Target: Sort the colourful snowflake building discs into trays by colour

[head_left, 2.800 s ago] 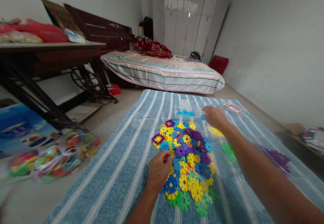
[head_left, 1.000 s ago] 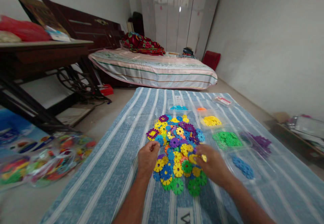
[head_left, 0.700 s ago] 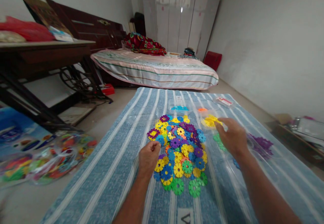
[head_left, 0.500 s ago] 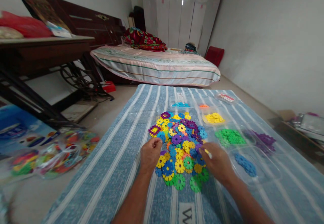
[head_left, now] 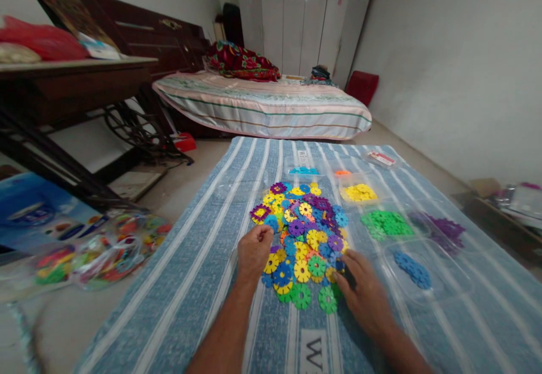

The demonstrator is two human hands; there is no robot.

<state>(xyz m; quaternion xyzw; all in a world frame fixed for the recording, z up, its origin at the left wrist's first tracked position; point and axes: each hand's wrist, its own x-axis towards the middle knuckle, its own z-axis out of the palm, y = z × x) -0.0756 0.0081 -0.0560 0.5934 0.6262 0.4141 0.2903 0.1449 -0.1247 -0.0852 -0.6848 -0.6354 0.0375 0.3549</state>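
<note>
A heap of flat plastic snowflake discs [head_left: 302,233] in yellow, blue, purple and green lies on a blue striped mat [head_left: 199,284]. My left hand [head_left: 253,251] rests as a loose fist at the heap's near left edge, its fingers curled; what they hold, if anything, is hidden. My right hand [head_left: 364,298] lies at the heap's near right corner, fingertips on the discs there, pinching among them. Clear trays to the right hold sorted discs: yellow [head_left: 359,193], green [head_left: 386,223], purple [head_left: 442,230], dark blue [head_left: 410,267]. Farther back lie light blue [head_left: 303,170] and orange [head_left: 342,173] ones.
A bag of mixed coloured pieces [head_left: 97,250] and a blue box [head_left: 29,216] lie on the floor at left. Behind them stands a dark table on an iron treadle frame [head_left: 127,128]. A mattress [head_left: 262,109] lies beyond the mat. Clutter sits at far right [head_left: 503,205].
My right hand carried a yellow disc to the yellow tray, came back to the heap, and now sits lower at its near right corner. My left hand has stayed put as a fist.
</note>
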